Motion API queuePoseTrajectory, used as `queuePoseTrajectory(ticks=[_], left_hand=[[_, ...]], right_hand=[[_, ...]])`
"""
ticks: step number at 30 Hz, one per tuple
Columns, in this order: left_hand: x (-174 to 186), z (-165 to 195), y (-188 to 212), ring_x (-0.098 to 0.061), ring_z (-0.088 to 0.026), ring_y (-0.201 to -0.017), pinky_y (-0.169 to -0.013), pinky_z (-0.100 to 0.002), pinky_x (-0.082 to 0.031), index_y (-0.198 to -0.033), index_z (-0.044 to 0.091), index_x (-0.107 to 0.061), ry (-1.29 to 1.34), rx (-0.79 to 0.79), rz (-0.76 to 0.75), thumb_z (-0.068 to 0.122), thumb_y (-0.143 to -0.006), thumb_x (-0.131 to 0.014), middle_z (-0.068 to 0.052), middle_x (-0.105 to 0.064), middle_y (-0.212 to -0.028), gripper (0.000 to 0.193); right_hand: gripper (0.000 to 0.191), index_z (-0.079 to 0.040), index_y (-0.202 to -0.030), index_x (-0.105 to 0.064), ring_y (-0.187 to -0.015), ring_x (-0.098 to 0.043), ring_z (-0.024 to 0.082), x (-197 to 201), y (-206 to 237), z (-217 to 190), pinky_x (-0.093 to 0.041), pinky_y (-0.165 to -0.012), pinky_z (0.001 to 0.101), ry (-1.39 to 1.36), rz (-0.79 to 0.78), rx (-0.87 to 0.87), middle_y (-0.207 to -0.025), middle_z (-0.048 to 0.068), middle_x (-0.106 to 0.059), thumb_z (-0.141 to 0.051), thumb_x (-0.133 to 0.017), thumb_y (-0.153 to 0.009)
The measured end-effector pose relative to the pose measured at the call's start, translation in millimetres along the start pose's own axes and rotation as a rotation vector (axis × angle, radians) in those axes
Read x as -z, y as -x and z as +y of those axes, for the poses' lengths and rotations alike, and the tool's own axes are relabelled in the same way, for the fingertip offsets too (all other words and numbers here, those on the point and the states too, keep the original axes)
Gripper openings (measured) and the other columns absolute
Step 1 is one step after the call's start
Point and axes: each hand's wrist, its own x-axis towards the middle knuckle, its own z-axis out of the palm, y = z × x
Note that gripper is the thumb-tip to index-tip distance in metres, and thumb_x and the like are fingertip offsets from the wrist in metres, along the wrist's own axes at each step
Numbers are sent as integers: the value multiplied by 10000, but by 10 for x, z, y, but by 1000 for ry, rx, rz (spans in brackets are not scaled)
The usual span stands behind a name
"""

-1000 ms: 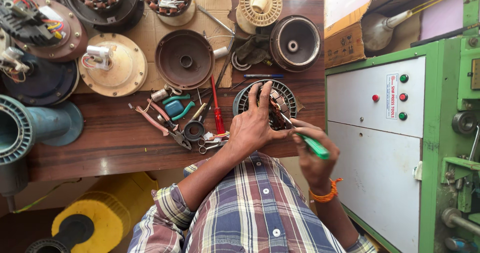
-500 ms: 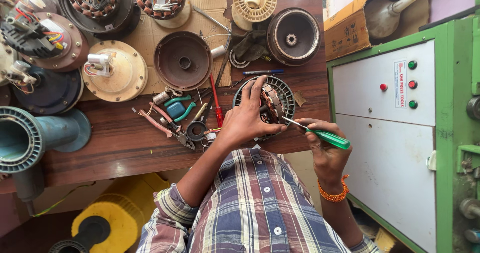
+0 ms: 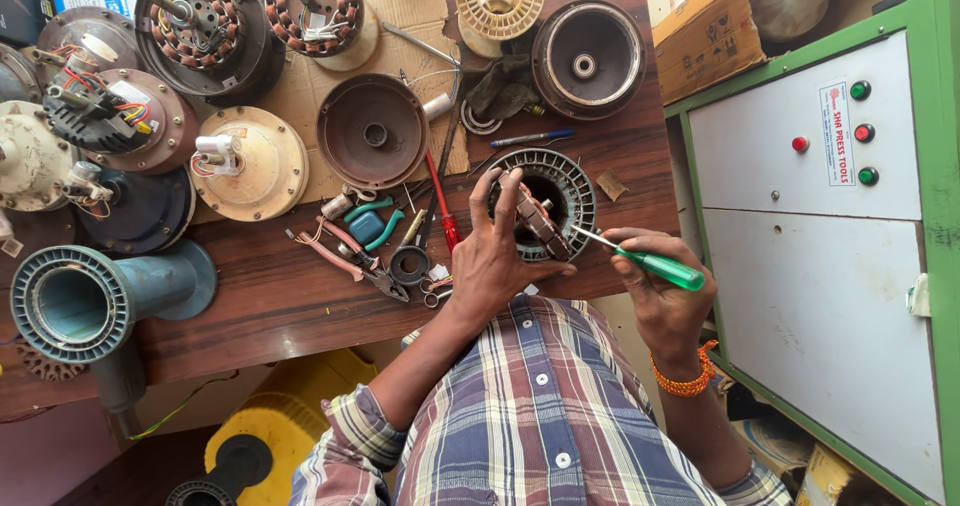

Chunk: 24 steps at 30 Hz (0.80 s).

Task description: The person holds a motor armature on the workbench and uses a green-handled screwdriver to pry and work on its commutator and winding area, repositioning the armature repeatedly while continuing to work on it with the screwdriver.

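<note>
We are working at the wooden bench [image 3: 250, 311], where the ring-shaped stator [image 3: 570, 181] is lying near its right edge. Our left hand [image 3: 500, 256] is gripping the stator's inner part, fingers curled around it. Our right hand [image 3: 655, 286] is clenching a green-handled screwdriver [image 3: 645, 261], its tip touching the stator.

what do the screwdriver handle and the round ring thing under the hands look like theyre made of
Screwdriver handle: likely plastic, a glossy see-through green with a bright highlight, gripped in the right hand. Its shaft looks like bare steel. Ribbed ring: seems to be dull grey metal with evenly slotted edges, steadied by the left hand. Bench: dark, worn wood.
</note>
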Motion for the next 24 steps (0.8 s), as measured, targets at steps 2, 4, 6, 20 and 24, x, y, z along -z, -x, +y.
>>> queuePoseTrajectory(ticks=[2,4,6,20,24], left_hand=[[22,55,-36,-733,-439,-965,-685,-509,-635,-1587,245,-173,-20,59,-60,630,-546,-918,-186,-252,-1606,1337],[62,110,-113,-728,-455,-945,-707,-525,-632,-1596,245,-144,-42,152,-148,619,-575,-917,-203,-231,-1626,1334],[116,150,-194,-720,-466,-965,-748,-548,-618,-1594,258,-145,-20,202,-175,611,-549,-924,-198,-260,-1617,1350],[155,175,-285,-712,-491,-967,-789,-587,-593,-1570,260,-206,33,249,-232,549,-592,-902,-160,-323,-1602,1235],[129,151,-283,-703,-504,-956,-781,-599,-587,-1565,263,-182,27,246,-247,551,-570,-920,-176,-294,-1598,1271]], right_hand=[[198,2,-1121,-629,-1081,-730,226,-11,23,-20,-613,-917,301,24,-7,17,-1181,189,-730,-5,-744,-960],[216,-9,-1127,-608,-1104,-735,217,-39,42,-55,-632,-943,306,3,-11,53,-1223,180,-703,-23,-744,-959],[209,-17,-1120,-619,-1067,-743,200,-80,51,-98,-637,-902,291,38,-6,82,-1191,169,-724,-23,-749,-955],[221,-29,-1093,-672,-1038,-748,247,-329,-131,-359,-628,-860,327,388,-93,289,-1154,135,-726,-3,-784,-904],[213,-19,-1103,-667,-1066,-742,276,-380,-177,-378,-618,-898,359,419,-118,287,-1161,138,-722,3,-766,-915]])
